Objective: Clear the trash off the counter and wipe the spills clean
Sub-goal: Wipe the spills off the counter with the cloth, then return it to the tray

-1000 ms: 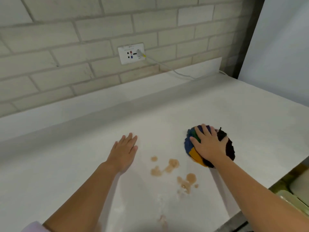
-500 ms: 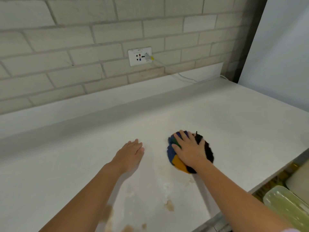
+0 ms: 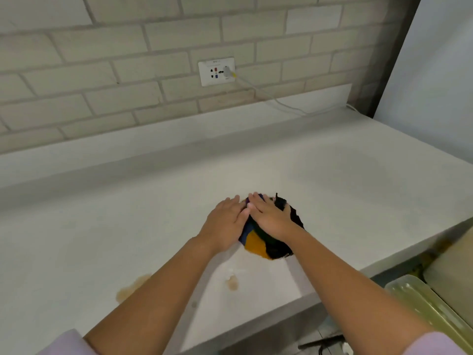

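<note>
Wiping step: your right hand (image 3: 271, 219) presses flat on the multicolored cloth (image 3: 258, 245), left hand (image 3: 225, 224) flat beside it, touching. Next, drag toward the brown spills (image 3: 232, 282) nearer you on the surface (image 3: 358, 190).

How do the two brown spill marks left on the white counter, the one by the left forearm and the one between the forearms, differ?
The brown spill by the left forearm is the larger of the two, a spread-out smear partly hidden behind the arm. The small brown spill between the forearms is a compact blot in full view. The first is paler and more diffuse, the second more sharply edged. Both lie on the white counter, nearer the person than the multicoloured cloth, unwiped.
</note>
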`<state>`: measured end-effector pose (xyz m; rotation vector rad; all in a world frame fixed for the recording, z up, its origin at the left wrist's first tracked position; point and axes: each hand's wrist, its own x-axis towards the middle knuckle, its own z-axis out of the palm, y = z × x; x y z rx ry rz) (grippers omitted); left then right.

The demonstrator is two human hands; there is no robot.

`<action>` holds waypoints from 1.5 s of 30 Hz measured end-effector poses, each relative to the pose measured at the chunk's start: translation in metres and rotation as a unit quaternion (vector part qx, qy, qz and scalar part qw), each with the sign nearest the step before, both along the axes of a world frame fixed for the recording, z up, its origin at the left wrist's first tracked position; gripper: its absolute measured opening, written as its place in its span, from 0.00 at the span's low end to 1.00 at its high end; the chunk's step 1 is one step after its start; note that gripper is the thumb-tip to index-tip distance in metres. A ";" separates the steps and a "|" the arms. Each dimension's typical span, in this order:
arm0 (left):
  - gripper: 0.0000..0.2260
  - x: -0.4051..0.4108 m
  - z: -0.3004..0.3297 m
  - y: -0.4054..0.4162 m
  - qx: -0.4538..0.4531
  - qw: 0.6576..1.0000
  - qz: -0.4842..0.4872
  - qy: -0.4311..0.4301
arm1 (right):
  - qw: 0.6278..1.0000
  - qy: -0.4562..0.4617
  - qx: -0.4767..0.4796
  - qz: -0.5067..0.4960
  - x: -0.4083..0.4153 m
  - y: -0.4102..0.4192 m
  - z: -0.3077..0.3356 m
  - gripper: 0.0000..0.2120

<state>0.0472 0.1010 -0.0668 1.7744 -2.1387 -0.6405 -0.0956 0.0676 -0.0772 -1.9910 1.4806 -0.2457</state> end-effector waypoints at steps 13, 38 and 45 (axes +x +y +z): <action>0.28 -0.113 -0.034 0.017 -0.021 0.988 0.070 -0.139 | 0.978 -0.009 -0.184 -0.102 -0.128 0.048 -0.026 0.20; 0.26 -0.064 -0.033 0.038 0.023 0.973 0.132 -0.190 | 0.959 0.108 -0.261 -0.036 -0.122 0.047 -0.035 0.17; 0.24 -0.009 -0.037 0.099 -0.026 0.983 0.033 -0.179 | 0.962 0.145 -0.231 -0.031 -0.121 0.048 -0.031 0.19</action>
